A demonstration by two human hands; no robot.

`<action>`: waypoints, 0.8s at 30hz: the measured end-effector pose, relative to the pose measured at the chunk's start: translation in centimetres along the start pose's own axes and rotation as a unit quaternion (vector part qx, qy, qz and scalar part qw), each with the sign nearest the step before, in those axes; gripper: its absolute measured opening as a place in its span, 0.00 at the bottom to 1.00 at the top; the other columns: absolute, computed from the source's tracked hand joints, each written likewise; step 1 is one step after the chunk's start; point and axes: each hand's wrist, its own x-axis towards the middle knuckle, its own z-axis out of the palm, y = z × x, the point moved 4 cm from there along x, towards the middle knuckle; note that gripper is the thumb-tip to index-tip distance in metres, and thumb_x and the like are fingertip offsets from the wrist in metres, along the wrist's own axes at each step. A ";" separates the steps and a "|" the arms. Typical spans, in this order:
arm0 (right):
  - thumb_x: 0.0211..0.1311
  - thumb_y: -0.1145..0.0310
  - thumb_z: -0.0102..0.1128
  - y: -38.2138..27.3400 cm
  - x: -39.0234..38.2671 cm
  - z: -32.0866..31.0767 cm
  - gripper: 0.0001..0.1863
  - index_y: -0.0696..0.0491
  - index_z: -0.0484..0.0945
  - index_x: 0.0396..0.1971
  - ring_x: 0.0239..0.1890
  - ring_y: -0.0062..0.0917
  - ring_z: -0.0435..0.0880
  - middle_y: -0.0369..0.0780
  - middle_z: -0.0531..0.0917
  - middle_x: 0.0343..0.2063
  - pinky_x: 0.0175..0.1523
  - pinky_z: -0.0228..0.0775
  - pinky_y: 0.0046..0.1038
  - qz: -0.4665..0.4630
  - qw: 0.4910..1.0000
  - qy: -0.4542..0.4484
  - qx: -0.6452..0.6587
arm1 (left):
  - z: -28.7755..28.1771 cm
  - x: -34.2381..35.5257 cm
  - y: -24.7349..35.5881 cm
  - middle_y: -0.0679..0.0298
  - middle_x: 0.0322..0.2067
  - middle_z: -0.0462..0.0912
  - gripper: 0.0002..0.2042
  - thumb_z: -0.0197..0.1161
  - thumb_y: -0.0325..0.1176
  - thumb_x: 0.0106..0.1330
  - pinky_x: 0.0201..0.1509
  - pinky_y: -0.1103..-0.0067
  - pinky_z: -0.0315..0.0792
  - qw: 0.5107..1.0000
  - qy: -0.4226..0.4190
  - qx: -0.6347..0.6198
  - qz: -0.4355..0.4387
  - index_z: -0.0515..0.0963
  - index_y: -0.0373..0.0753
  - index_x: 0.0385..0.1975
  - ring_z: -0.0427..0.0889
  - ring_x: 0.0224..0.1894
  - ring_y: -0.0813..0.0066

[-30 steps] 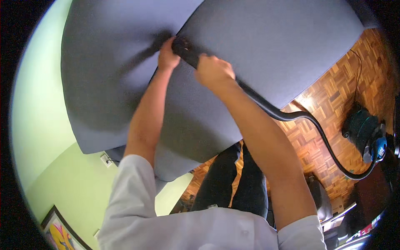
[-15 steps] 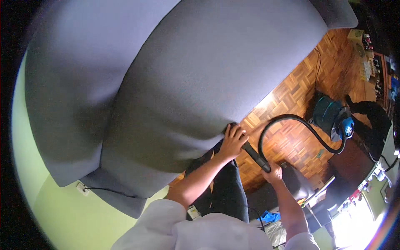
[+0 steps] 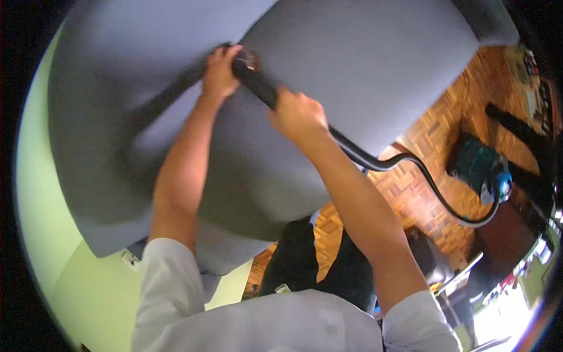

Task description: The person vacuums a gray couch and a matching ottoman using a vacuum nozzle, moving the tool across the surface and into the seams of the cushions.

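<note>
Both my arms reach out over a grey upholstered sofa [image 3: 363,64]. My left hand [image 3: 220,75] is closed around the dark nozzle end of a vacuum cleaner wand, which lies against the sofa where seat and backrest meet. Behind it my right hand [image 3: 298,114] wraps the black vacuum cleaner wand [image 3: 258,86]. From beneath my right forearm a black hose [image 3: 366,159] runs off the seat and curves down to the teal and black vacuum cleaner [image 3: 474,164] on the floor. My fingers and motion blur partly hide the nozzle.
Parquet flooring [image 3: 431,132] lies along the sofa's front. A pale green wall [image 3: 94,287] with a white socket [image 3: 131,258] borders the sofa's near left end. Boxes and shelves stand at the far right, a bright window at the lower right.
Both hands have moved forward and left with the wand, from the seat's front edge to the backrest seam. My right hand now grips nearer the nozzle, and the hose has stretched out over the seat.
</note>
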 end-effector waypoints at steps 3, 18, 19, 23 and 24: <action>0.64 0.54 0.59 1.0 0.6 -0.4 0.25 0.55 0.72 0.54 0.43 0.45 0.88 0.51 0.87 0.37 0.49 0.81 0.43 -0.024 1.000 -0.020 0.001 | 0.5 -0.4 -0.1 0.54 0.60 0.71 0.32 0.70 0.44 0.61 0.69 0.59 0.64 0.998 -0.006 -0.004 -0.065 0.68 0.48 0.65 0.67 0.65 0.49; 0.43 0.66 0.68 40.6 -31.9 5.4 0.12 0.55 0.77 0.27 0.25 0.47 0.83 0.50 0.81 0.21 0.31 0.75 0.43 0.115 0.987 0.098 0.047 | 14.4 -17.4 41.5 0.54 0.63 0.64 0.26 0.72 0.23 0.45 0.72 0.36 0.46 0.945 -0.121 -0.295 0.070 0.79 0.42 0.49 0.53 0.72 0.39; 0.44 0.66 0.68 40.9 -30.7 4.6 0.12 0.55 0.77 0.27 0.25 0.47 0.83 0.50 0.81 0.21 0.31 0.75 0.43 0.097 0.988 0.114 0.045 | 13.7 -15.6 41.6 0.54 0.63 0.65 0.25 0.71 0.24 0.46 0.72 0.36 0.47 0.946 -0.110 -0.293 0.082 0.79 0.42 0.49 0.54 0.71 0.39; 0.47 0.63 0.73 34.7 -20.5 1.2 0.16 0.55 0.77 0.31 0.25 0.47 0.83 0.51 0.81 0.22 0.32 0.76 0.43 0.054 0.984 0.138 0.101 | 9.4 -6.3 34.0 0.52 0.59 0.68 0.20 0.69 0.30 0.53 0.68 0.36 0.54 0.968 0.007 -0.209 0.139 0.79 0.47 0.49 0.60 0.68 0.37; 0.47 0.54 0.73 32.3 -17.1 0.4 0.24 0.54 0.78 0.39 0.32 0.47 0.86 0.49 0.84 0.27 0.39 0.79 0.46 0.087 0.989 0.085 0.088 | 7.8 -3.5 31.1 0.53 0.59 0.70 0.19 0.68 0.36 0.57 0.68 0.40 0.54 0.977 0.035 -0.167 0.127 0.79 0.47 0.50 0.61 0.68 0.36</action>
